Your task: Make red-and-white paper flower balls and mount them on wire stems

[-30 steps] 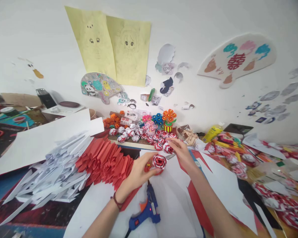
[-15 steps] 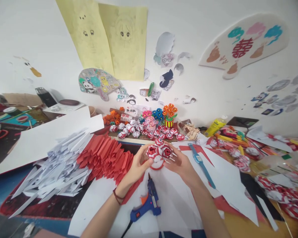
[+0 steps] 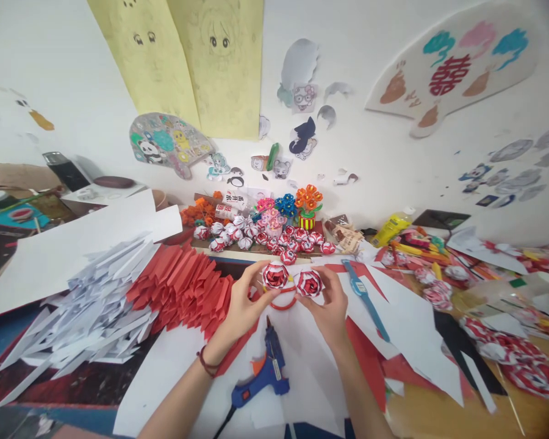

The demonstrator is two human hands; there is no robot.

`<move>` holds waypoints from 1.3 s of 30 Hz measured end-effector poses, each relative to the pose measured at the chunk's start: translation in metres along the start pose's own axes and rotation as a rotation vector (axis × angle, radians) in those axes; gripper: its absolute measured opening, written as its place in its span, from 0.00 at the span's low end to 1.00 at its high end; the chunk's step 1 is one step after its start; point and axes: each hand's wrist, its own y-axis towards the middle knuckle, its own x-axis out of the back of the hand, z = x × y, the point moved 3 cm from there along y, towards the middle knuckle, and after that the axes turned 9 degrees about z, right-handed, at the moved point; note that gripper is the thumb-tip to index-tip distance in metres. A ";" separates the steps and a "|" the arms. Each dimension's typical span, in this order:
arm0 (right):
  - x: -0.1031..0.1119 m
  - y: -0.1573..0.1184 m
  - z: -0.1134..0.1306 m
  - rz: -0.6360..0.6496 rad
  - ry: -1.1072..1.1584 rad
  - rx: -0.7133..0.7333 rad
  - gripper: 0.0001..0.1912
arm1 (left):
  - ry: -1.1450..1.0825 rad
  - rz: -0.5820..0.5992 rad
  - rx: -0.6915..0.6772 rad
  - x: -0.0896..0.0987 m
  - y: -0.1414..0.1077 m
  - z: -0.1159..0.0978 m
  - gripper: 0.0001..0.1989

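My left hand pinches a red-and-white paper rose together with a red ring below it. Fingers of my right hand close round a second red-and-white paper rose, held just to the right with a small gap between the two blooms. Something yellow shows in that gap; whether the pieces are joined there I cannot tell. Another rose appears just behind them. Below my hands a blue hot glue gun lies on white paper, its nozzle pointing away from me.
Folded red paper strips and white strips are heaped on the left. Finished paper roses line the back beside a flower pot. A blue watch lies right, near more roses and a yellow bottle.
The two roses in my hands, close together before, are now spread apart, and their blooms face me more. My right hand has turned more upright. The camera view has shifted slightly.
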 end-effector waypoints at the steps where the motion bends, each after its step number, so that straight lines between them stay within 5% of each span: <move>1: 0.000 -0.001 -0.002 0.005 -0.026 0.013 0.30 | 0.005 0.001 0.001 0.000 0.000 0.000 0.25; 15: 0.003 -0.002 -0.017 0.040 -0.098 0.124 0.37 | 0.107 0.037 0.011 -0.003 0.001 -0.006 0.25; 28: 0.006 -0.003 -0.031 -0.032 -0.024 0.045 0.36 | 0.110 0.026 0.045 -0.006 0.001 0.005 0.25; 34: 0.008 -0.003 -0.032 0.015 0.064 0.047 0.34 | 0.169 0.043 0.084 -0.004 0.010 -0.015 0.24; 39: 0.012 -0.004 -0.034 0.026 0.133 0.057 0.33 | 0.451 0.130 0.167 0.003 0.023 -0.031 0.24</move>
